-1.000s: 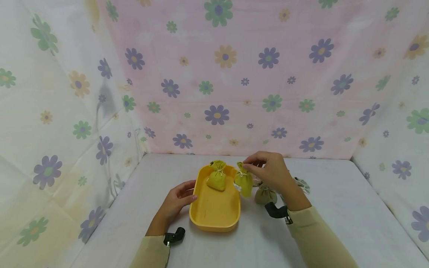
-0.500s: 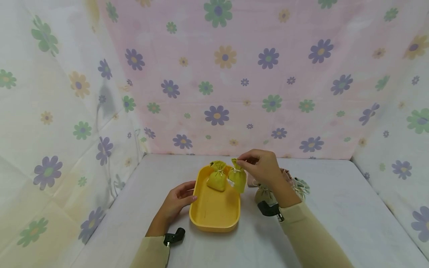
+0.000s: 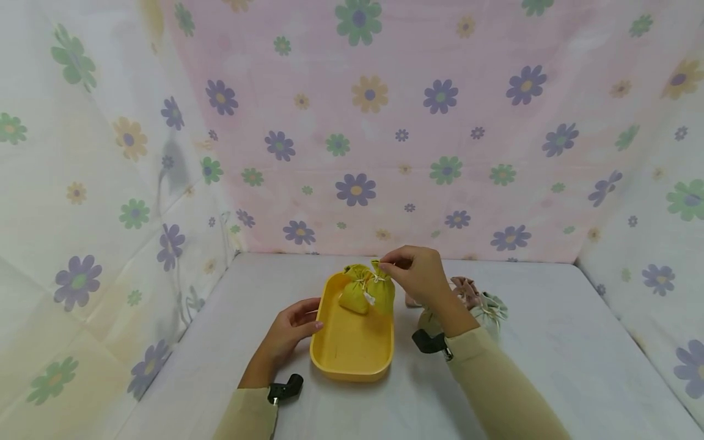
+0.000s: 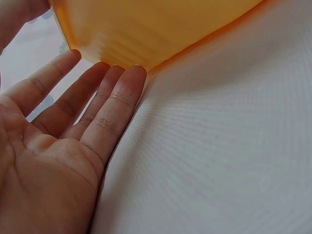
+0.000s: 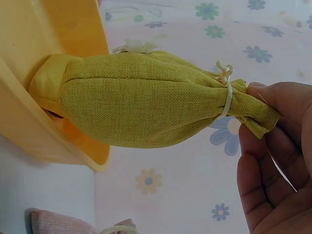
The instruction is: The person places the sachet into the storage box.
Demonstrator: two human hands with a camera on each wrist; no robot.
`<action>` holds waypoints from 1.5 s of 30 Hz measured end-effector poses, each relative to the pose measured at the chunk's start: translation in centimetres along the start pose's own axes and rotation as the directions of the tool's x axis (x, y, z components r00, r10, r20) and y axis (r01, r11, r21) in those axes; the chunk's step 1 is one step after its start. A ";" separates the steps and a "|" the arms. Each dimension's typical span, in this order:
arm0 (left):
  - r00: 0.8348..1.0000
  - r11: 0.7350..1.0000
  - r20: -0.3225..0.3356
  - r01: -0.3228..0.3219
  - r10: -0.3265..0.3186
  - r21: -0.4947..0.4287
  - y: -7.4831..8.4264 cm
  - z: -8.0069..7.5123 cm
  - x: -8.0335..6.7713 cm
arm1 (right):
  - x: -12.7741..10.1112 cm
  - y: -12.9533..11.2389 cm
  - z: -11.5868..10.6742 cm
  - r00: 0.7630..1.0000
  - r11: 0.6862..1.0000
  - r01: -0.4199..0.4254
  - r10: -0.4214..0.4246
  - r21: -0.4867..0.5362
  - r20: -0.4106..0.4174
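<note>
My right hand (image 3: pixel 419 272) pinches the gathered neck of a yellow-green drawstring pouch (image 5: pixel 141 102) between thumb and fingers. The pouch hangs body down at the far right part of a yellow tray (image 3: pixel 352 357), its white tag showing at the side. A second yellow-green pouch (image 3: pixel 353 297) lies inside the tray, beside the held one and partly overlapped by it. At the tray's left side is my left hand (image 3: pixel 288 327), its thumb at the rim. In the left wrist view its straight fingers (image 4: pixel 114 107) touch the outer wall.
To the right of the tray, partly behind my right forearm, sit a pinkish-brown pouch (image 3: pixel 466 291), a pale grey-green pouch (image 3: pixel 488 315) and an olive pouch (image 3: pixel 428 321). A flowered cloth (image 3: pixel 385 134) hangs behind and at both sides of the white table (image 3: pixel 539 342).
My right hand has moved left with the pouch, from the tray's right rim to over its inside, next to the other yellow-green pouch. The left hand and tray have stayed put.
</note>
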State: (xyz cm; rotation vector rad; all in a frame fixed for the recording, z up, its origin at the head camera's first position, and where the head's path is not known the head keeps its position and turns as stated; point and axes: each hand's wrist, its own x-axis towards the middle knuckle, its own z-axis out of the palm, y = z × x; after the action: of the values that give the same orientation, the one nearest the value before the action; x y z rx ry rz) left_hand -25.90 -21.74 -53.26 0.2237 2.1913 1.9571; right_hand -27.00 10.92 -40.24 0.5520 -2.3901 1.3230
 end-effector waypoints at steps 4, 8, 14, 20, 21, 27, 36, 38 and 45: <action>1.000 1.000 0.000 0.005 -0.005 -0.001 0.0 0.0 0.1 | 0.1 0.4 0.3 1.000 1.000 0.009 -0.009 -0.023 -0.001; 1.000 1.000 0.003 0.000 0.000 -0.004 -0.1 0.0 0.1 | 0.1 0.9 0.6 1.000 0.997 0.011 -0.012 -0.078 -0.008; 1.000 1.000 -0.002 0.002 -0.002 -0.004 -0.2 0.0 0.1 | 0.1 1.8 1.4 1.000 0.985 0.017 -0.019 -0.173 -0.009; 1.000 1.000 -0.011 0.012 -0.012 0.006 -0.1 0.0 0.0 | -0.1 2.5 2.2 0.999 0.972 0.032 -0.030 -0.232 0.012; 1.000 1.000 -0.011 0.013 -0.013 0.007 -0.1 0.0 0.0 | -0.1 2.6 2.3 0.999 0.971 0.034 -0.031 -0.237 0.015; 1.000 1.000 -0.005 0.005 -0.004 0.012 0.0 0.1 -0.1 | -0.1 3.1 2.9 0.999 0.964 0.040 -0.036 -0.264 0.020; 1.000 1.000 -0.015 0.007 -0.007 0.003 -0.1 0.0 -0.1 | -0.1 3.2 3.4 0.999 0.966 0.009 0.004 -0.258 0.049; 1.000 1.000 -0.014 0.009 -0.009 0.002 -0.1 0.0 -0.1 | -0.2 3.2 3.4 0.998 0.966 0.001 0.014 -0.260 0.056; 1.000 1.000 -0.022 0.015 -0.015 0.018 -0.2 0.0 0.1 | -0.2 3.6 3.4 0.996 0.965 -0.007 0.029 -0.261 0.083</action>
State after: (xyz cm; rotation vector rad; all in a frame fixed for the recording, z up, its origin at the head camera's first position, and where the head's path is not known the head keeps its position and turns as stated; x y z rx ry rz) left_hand -25.96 -21.72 -53.49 0.1894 2.2186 1.9414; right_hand -28.95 9.82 -44.60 0.5213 -2.5910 0.9860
